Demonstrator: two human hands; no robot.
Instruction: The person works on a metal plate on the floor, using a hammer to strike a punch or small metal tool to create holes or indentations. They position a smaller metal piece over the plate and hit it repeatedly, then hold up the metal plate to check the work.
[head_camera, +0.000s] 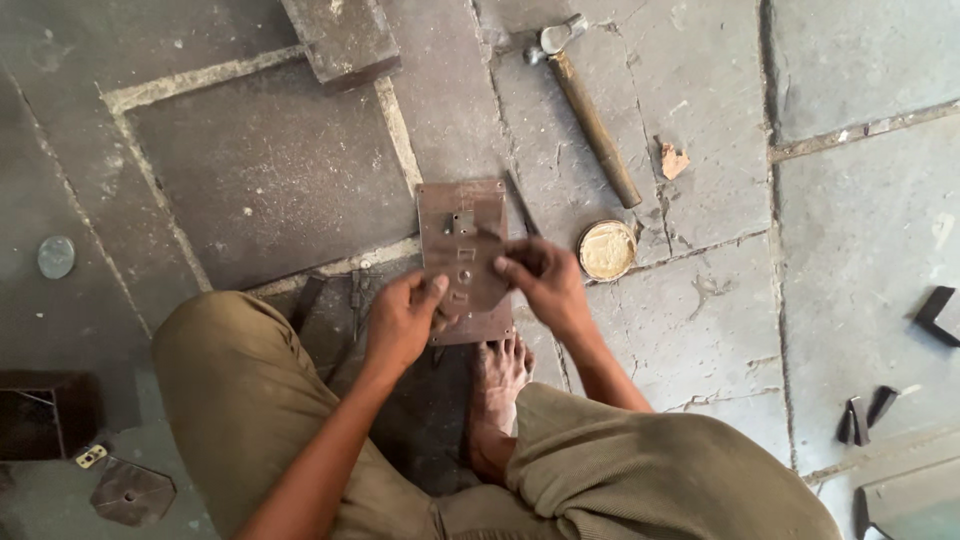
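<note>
I squat on the stone floor (850, 230) with a rusty brown metal plate (462, 250) lying flat in front of me, just beyond my bare foot (497, 385). My left hand (402, 322) rests at the plate's lower left edge, its grip closed on that edge with the thumb laid on top and the fingers curled under, where I cannot see them. My right hand (540, 280) sits on the plate's right side, its grip pinched together, thumb and fingertips meeting on the plate's face; whether a small part sits between them I cannot tell. The plate bears a small raised metal piece (461, 222) near its top and a few little slots down its middle. Just right of the plate, beside my right hand, lies a round tin lid (606, 250) with a pale yellowish face. Beyond it a hammer (590, 115) with a wooden handle lies aslant, head away from me. A thick dark block (342, 38) sits at the far edge of the view. To my left lie a small round disc (56, 256) and, nearer, an eight-sided metal piece (132, 491). Dark bent metal bits (865, 415) lie well off to my right.
</note>
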